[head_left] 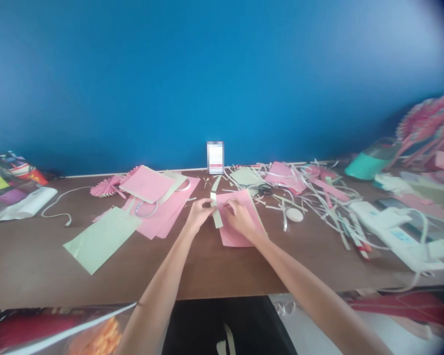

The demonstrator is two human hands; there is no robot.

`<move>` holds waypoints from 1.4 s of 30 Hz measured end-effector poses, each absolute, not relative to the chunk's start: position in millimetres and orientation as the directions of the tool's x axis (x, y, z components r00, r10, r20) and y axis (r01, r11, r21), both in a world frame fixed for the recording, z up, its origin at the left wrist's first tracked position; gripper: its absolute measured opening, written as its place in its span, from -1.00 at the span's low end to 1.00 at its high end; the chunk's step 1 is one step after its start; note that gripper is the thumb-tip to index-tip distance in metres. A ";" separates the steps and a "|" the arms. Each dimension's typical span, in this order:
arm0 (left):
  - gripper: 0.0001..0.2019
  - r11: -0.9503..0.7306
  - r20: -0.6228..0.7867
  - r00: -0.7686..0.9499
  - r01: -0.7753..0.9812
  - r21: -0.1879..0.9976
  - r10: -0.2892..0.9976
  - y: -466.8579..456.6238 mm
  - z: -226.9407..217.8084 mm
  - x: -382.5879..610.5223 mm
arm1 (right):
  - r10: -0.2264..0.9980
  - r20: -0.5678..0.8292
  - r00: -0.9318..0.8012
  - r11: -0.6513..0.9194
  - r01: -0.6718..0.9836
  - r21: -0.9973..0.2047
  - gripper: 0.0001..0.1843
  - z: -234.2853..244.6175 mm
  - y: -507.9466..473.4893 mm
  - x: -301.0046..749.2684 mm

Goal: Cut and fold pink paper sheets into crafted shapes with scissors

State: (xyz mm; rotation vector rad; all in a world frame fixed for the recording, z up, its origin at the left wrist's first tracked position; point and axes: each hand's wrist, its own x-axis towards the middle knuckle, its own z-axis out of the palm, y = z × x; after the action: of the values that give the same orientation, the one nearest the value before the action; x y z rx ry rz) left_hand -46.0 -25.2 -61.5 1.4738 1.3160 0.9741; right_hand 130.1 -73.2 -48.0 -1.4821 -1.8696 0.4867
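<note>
I have both hands over the middle of the brown tabletop. The left hand is closed to a pinch, and its fingertips appear to grip a pale green paper strip, though the fingers hide the point of contact. The strip stands nearly upright, its lower end over a pink paper sheet. The right hand is half curled on that sheet, just beside the strip. From this view I cannot tell whether it has hold of the strip, the sheet, or neither.

To the left lie loose pink sheets, a pale green sheet and a pleated pink paper fan. To the right, a tangle of paper offcuts partly covers a pair of scissors; only part of the handles and blades shows. A white power strip sits further right.

Among the containers, a teal canister with a clear upper part stands at the far right; I cannot make out its contents. A clear bag at lower left holds something orange, cut off by the frame edge. The upright card against the blue wall is pixelated and unreadable.
</note>
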 end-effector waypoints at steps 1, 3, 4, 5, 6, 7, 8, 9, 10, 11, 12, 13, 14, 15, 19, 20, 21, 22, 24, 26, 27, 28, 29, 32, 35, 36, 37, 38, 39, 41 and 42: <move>-0.59 -0.020 -0.015 0.123 0.281 0.960 0.992 -24.9 -61.2 -46.1 | 0.952 0.284 -0.111 0.279 0.695 -0.663 -0.80 -48.0 -73.4 130.2; -0.58 -0.021 -0.014 0.119 0.285 0.958 0.993 -24.6 -60.8 -45.9 | 0.951 0.285 -0.116 0.282 0.697 -0.659 -0.80 -48.0 -73.6 130.3; -0.57 -0.024 -0.009 0.114 0.290 0.957 0.993 -24.4 -60.7 -45.8 | 0.950 0.288 -0.119 0.286 0.697 -0.657 -0.80 -48.1 -73.5 130.3; -0.57 -0.030 -0.003 0.109 0.298 0.954 0.994 -24.4 -60.8 -45.6 | 0.948 0.293 -0.121 0.292 0.696 -0.656 -0.80 -48.4 -73.3 130.3; -0.56 -0.035 0.002 0.108 0.307 0.951 0.994 -24.4 -61.0 -45.5 | 0.946 0.299 -0.124 0.298 0.694 -0.655 -0.80 -48.9 -73.0 130.3; -0.56 -0.040 0.005 0.110 0.319 0.947 0.994 -24.4 -61.3 -45.5 | 0.943 0.306 -0.127 0.306 0.692 -0.654 -0.80 -49.4 -72.6 130.2; -0.55 -0.046 0.009 0.113 0.331 0.942 0.994 -24.5 -61.7 -45.6 | 0.941 0.314 -0.130 0.313 0.690 -0.653 -0.81 -50.0 -72.2 130.2; -0.53 -0.054 0.014 0.118 0.344 0.937 0.993 -24.5 -62.1 -45.8 | 0.938 0.320 -0.132 0.319 0.689 -0.651 -0.81 -50.5 -71.9 130.2; -0.53 -0.063 0.019 0.124 0.357 0.932 0.992 -24.5 -62.4 -46.0 | 0.936 0.324 -0.135 0.324 0.689 -0.648 -0.81 -51.1 -71.6 130.2; -0.52 -0.073 0.026 0.131 0.368 0.927 0.991 -24.5 -62.7 -46.2 | 0.935 0.328 -0.137 0.328 0.690 -0.645 -0.81 -51.6 -71.5 130.3; -0.52 -0.083 0.032 0.138 0.378 0.922 0.990 -24.5 -62.9 -46.5 | 0.933 0.332 -0.139 0.331 0.691 -0.643 -0.81 -52.0 -71.5 130.4; -0.52 -0.093 0.040 0.142 0.388 0.917 0.989 -24.4 -63.0 -46.7 | 0.932 0.334 -0.140 0.333 0.692 -0.640 -0.81 -52.3 -71.5 130.4; -0.52 -0.101 0.046 0.146 0.396 0.913 0.988 -24.4 -62.9 -46.9 | 0.931 0.335 -0.141 0.335 0.694 -0.638 -0.82 -52.5 -71.5 130.5; -0.52 -0.108 0.052 0.147 0.403 0.909 0.988 -24.3 -62.8 -47.0 | 0.931 0.337 -0.142 0.336 0.696 -0.635 -0.82 -52.7 -71.6 130.5; -0.51 -0.121 0.065 0.144 0.421 0.899 0.987 -23.6 -62.7 -47.3 | 0.929 0.343 -0.139 0.336 0.706 -0.623 -0.81 -52.3 -71.6 130.0; -0.50 -0.121 0.064 0.149 0.419 0.900 0.987 -23.4 -63.0 -47.4 | 0.929 0.342 -0.141 0.336 0.708 -0.621 -0.81 -51.9 -71.6 129.8; -0.50 -0.117 0.059 0.151 0.416 0.902 0.987 -23.1 -63.4 -47.5 | 0.929 0.341 -0.142 0.336 0.709 -0.620 -0.82 -51.5 -71.6 129.7; -0.49 -0.111 0.051 0.155 0.411 0.905 0.987 -22.8 -63.8 -47.7 | 0.930 0.338 -0.143 0.335 0.710 -0.620 -0.82 -51.1 -71.6 129.6; -0.48 -0.102 0.042 0.157 0.395 0.913 0.987 -22.6 -64.4 -47.9 | 0.931 0.336 -0.142 0.332 0.711 -0.620 -0.82 -50.4 -71.8 129.6; -0.48 -0.111 0.051 0.164 0.377 0.920 0.985 -22.7 -64.2 -47.9 | 0.932 0.335 -0.142 0.331 0.711 -0.621 -0.82 -50.0 -72.2 129.9; -0.48 -0.120 0.061 0.168 0.370 0.921 0.984 -22.9 -63.7 -47.7 | 0.931 0.334 -0.143 0.332 0.710 -0.621 -0.82 -49.9 -72.5 130.0; -0.48 -0.129 0.070 0.171 0.365 0.922 0.983 -23.2 -63.2 -47.5 | 0.931 0.334 -0.145 0.333 0.709 -0.621 -0.82 -49.8 -72.7 130.2; -0.48 -0.133 0.074 0.172 0.363 0.922 0.982 -23.6 -62.5 -47.3 | 0.932 0.331 -0.146 0.332 0.710 -0.621 -0.82 -49.9 -73.0 130.2; -0.48 -0.123 0.065 0.166 0.367 0.922 0.984 -24.3 -61.1 -46.5 | 0.933 0.328 -0.146 0.329 0.712 -0.621 -0.82 -50.4 -73.2 130.2; -0.47 -0.120 0.060 0.161 0.392 0.912 0.985 -24.3 -61.1 -46.0 | 0.930 0.336 -0.149 0.336 0.714 -0.614 -0.83 -51.4 -72.5 130.1; -0.47 -0.124 0.063 0.162 0.403 0.907 0.985 -24.3 -61.2 -45.9 | 0.928 0.341 -0.152 0.341 0.715 -0.611 -0.83 -51.7 -72.2 130.1; -0.47 -0.128 0.065 0.164 0.414 0.901 0.984 -24.4 -61.3 -45.7 | 0.926 0.344 -0.154 0.345 0.715 -0.608 -0.83 -52.0 -71.9 130.2; -0.48 -0.130 0.065 0.166 0.422 0.897 0.984 -24.6 -61.2 -45.4 | 0.925 0.347 -0.155 0.348 0.715 -0.606 -0.83 -52.3 -71.7 130.3; -0.48 -0.131 0.063 0.169 0.427 0.895 0.984 -24.8 -60.9 -45.1 | 0.924 0.350 -0.154 0.349 0.715 -0.606 -0.83 -52.6 -71.5 130.4; -0.48 -0.126 0.057 0.169 0.436 0.891 0.984 -25.5 -59.8 -44.5 | 0.923 0.353 -0.152 0.350 0.714 -0.607 -0.83 -53.1 -71.3 130.7; -0.49 -0.127 0.058 0.168 0.441 0.888 0.984 -25.9 -59.1 -44.1 | 0.923 0.354 -0.151 0.350 0.713 -0.607 -0.82 -53.4 -71.3 130.8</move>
State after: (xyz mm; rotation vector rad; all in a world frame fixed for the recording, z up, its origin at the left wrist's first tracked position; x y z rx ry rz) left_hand -44.1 -25.9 -59.1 1.6875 1.3733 0.9051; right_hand 130.8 -71.3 -53.4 -1.4254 -1.9269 0.3884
